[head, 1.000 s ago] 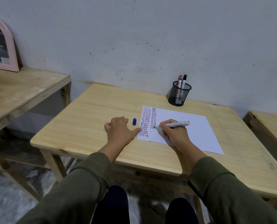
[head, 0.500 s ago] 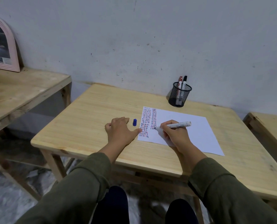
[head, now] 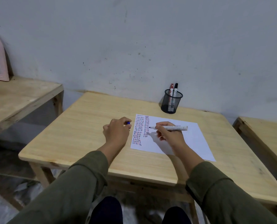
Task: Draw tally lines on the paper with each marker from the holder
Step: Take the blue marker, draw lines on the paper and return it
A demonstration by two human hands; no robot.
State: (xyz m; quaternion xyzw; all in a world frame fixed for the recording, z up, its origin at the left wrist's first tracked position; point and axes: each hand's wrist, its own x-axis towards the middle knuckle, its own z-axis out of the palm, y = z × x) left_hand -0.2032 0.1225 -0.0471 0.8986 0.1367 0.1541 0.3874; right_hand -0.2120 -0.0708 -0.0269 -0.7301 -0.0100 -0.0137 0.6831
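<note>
Nearest us, our two green sleeves (head: 79, 180) reach onto the wooden worktop (head: 86, 143). Our left hand (head: 117, 133) sits at about 11 o'clock from our lap, fingers (head: 124, 122) curled and pinching the blue cap (head: 128, 123) just beside the paper's left edge. Our right hand (head: 170, 135) rests on the paper (head: 192, 139) at 12 o'clock, fingers pressed together around the uncapped marker (head: 171, 127), whose tip points toward 9 o'clock and meets the columns of tally lines (head: 141, 129). Farther off, at 1 o'clock, the black mesh holder (head: 171, 103) stands near the wall with a red marker (head: 171, 89) and a black marker (head: 175, 89) upright inside.
</note>
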